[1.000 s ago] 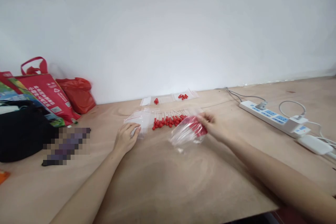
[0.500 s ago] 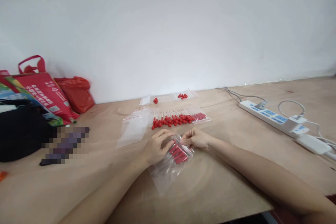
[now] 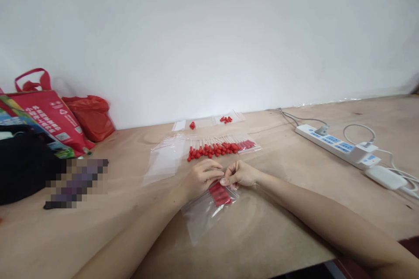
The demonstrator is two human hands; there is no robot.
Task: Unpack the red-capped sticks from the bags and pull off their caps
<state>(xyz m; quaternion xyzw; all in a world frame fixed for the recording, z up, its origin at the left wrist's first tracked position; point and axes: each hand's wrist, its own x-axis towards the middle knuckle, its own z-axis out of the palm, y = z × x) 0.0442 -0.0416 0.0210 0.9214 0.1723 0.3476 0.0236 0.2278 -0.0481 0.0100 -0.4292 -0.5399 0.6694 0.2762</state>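
Observation:
A clear zip bag [image 3: 209,209] with several red pieces inside lies on the wooden table [image 3: 278,218] in front of me. My left hand [image 3: 199,177] and my right hand [image 3: 240,173] meet at its top edge, both with fingers pinched together on the bag's opening. Just beyond my hands runs a row of red-tipped pieces [image 3: 216,149], partly lying in another clear bag at its right end. A pile of empty clear bags [image 3: 165,157] lies to the left of that row.
Two small bags with red pieces [image 3: 209,122] lie by the white wall. A white power strip [image 3: 337,146] with cables and an adapter sits at the right. Red bags [image 3: 62,117] and a black bag [image 3: 26,165] stand at the left.
My right hand carried the bag of red pieces from beside the row down toward me. My left hand left the empty bags and joined it at the bag's top edge.

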